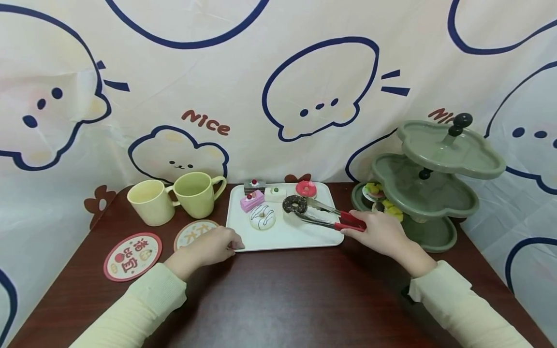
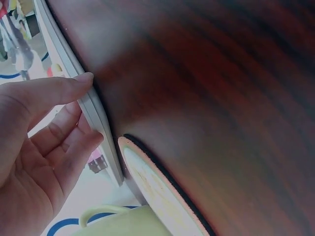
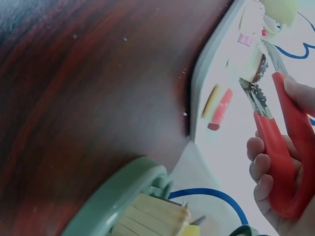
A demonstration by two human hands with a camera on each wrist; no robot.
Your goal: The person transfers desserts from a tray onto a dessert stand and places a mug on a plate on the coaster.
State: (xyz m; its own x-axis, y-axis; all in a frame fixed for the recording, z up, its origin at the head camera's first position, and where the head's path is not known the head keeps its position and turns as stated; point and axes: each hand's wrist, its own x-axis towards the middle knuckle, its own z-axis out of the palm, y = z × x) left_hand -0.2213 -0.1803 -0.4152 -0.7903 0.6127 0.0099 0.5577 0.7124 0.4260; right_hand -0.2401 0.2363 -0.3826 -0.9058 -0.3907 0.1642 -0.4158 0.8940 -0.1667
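My right hand (image 1: 376, 232) holds red-handled metal tongs (image 1: 348, 220), their tips around a dark chocolate donut (image 1: 292, 204) over the white tray (image 1: 283, 241). In the right wrist view the fingers curl round the tongs' handles (image 3: 280, 162). My left hand (image 1: 213, 246) pinches the tray's front left corner, thumb and fingers on its rim (image 2: 93, 108). On the tray are a white striped donut (image 1: 263, 217), a pink donut (image 1: 306, 189), a pink cake slice (image 1: 252, 200), a white cake piece (image 1: 275, 194) and a dark cake slice (image 1: 254, 186).
A green three-tier stand (image 1: 439, 193) stands at the right, with yellow and cake-like items (image 1: 391, 210) on its bottom tier. Two pale yellow mugs (image 1: 193, 193) stand left of the tray. Two round coasters (image 1: 132, 256) lie in front of them. A printed cloth (image 1: 243, 96) hangs behind.
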